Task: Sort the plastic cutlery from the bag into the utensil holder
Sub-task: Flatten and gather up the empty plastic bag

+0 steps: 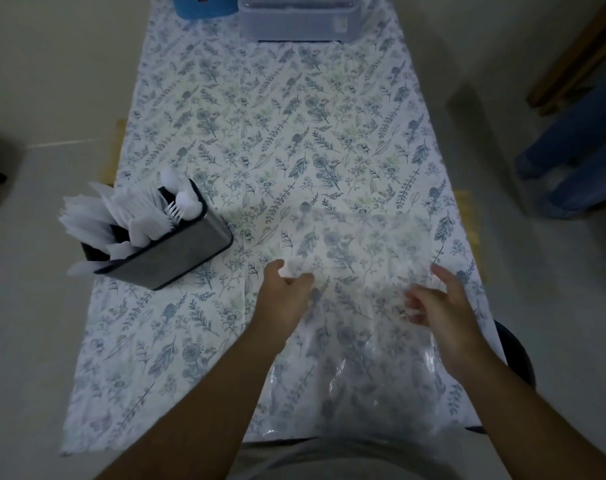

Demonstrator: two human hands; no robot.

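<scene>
The bag [357, 306], a clear plastic one, is lying spread flat on the floral tablecloth [260, 116] at the near right part of the table, between the two hands and reaching back toward the person's body. It is looking empty; no cutlery is showing through the film. The left hand [284, 292] is pinching a bunched bit of the bag's edge between thumb and fingertips, fingers curled closed on the plastic. The right hand [440, 306] is blurred, with fingers loosely spread over the bag's right side; whether it is gripping the film cannot be told. The utensil holder [176, 251], a dark rectangular caddy, is standing at the left edge of the table, well apart from the bag. White plastic cutlery [138, 216] is filling it: spoons at the far end, forks beside them, knives toward the near end, handles and tips leaning out past the rim. A translucent lidded bin [298, 19] and a blue container [208, 5] are sitting at the table's far end.
</scene>
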